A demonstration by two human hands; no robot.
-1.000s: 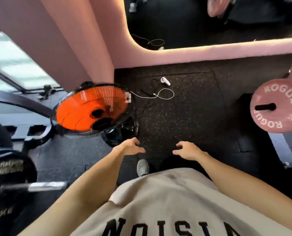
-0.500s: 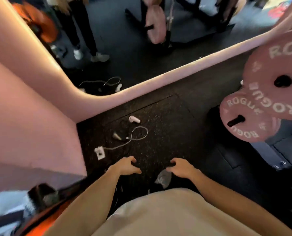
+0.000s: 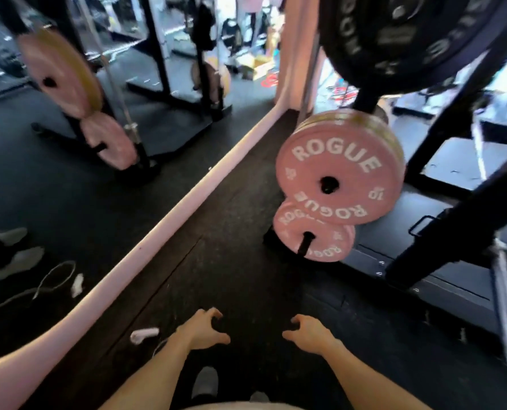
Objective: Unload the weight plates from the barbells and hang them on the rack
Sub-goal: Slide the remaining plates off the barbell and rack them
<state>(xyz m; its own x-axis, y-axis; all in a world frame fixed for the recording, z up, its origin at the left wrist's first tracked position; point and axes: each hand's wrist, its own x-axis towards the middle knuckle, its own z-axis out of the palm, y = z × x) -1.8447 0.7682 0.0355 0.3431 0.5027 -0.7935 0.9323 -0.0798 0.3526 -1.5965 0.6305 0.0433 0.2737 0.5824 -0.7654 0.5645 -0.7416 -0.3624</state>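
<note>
A stack of pink ROGUE plates (image 3: 339, 170) hangs on a peg of the black rack (image 3: 441, 220) at the right. Below them a smaller pink ROGUE plate (image 3: 314, 235) sits on a lower peg. At the top right, large black ROGUE plates (image 3: 400, 34) hang higher up. My left hand (image 3: 203, 331) and my right hand (image 3: 311, 334) are held low in front of me, both empty with fingers curled apart, well short of the pink plates.
A floor mirror with a pink lit frame (image 3: 163, 223) runs diagonally at the left and reflects the rack and pink plates. A white earbud case (image 3: 144, 334) lies on the black rubber floor (image 3: 246, 276) by my left hand.
My view has swung right and up from the fan and floor corner to the rack, and the pink plates are now nearer and more central. Both hands stay empty in front of me.
</note>
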